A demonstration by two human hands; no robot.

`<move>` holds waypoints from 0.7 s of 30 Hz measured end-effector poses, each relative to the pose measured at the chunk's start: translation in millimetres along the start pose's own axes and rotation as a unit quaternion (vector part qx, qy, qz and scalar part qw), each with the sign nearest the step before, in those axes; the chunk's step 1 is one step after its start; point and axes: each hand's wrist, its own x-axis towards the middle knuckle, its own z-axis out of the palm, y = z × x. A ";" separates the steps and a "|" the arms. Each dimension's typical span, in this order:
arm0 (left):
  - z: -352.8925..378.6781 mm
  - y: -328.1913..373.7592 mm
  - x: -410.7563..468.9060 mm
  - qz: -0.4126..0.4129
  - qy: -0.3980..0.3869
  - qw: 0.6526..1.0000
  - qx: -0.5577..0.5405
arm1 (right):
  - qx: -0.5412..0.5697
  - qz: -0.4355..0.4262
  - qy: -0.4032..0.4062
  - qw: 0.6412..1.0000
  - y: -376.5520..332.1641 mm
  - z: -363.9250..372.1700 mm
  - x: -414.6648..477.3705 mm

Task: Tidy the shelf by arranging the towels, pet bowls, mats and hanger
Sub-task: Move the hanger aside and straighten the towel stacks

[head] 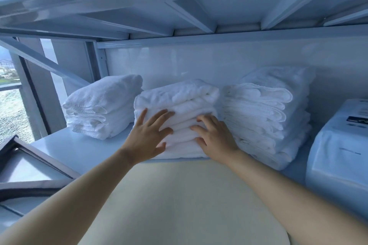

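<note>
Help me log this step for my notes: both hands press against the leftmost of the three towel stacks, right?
Wrong stack. In the head view, the left hand and right hand press against the middle towel stack of the three, not the leftmost stack, which nothing touches.

Both the left hand [148, 135] and right hand [216, 137] press spread fingers against the front of the middle towel stack [177, 97], which sits on the white shelf [79, 149] between two other folded stacks.

Single wide-angle view from my head: faces forward, level with the shelf [75, 147], close to it.
</note>
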 end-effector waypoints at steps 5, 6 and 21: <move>-2.7 4.4 7.4 -0.022 -0.008 1.000 0.001 | 0.014 0.008 -0.017 1.000 -6.1 -7.7 -2.2; -2.1 8.0 10.2 -0.029 -0.011 1.000 0.000 | 0.019 0.004 -0.020 1.000 -6.7 -9.3 -5.0; 2.9 13.3 30.5 -0.094 0.023 0.995 -0.013 | -0.022 0.029 -0.073 0.997 -0.2 -1.5 -16.3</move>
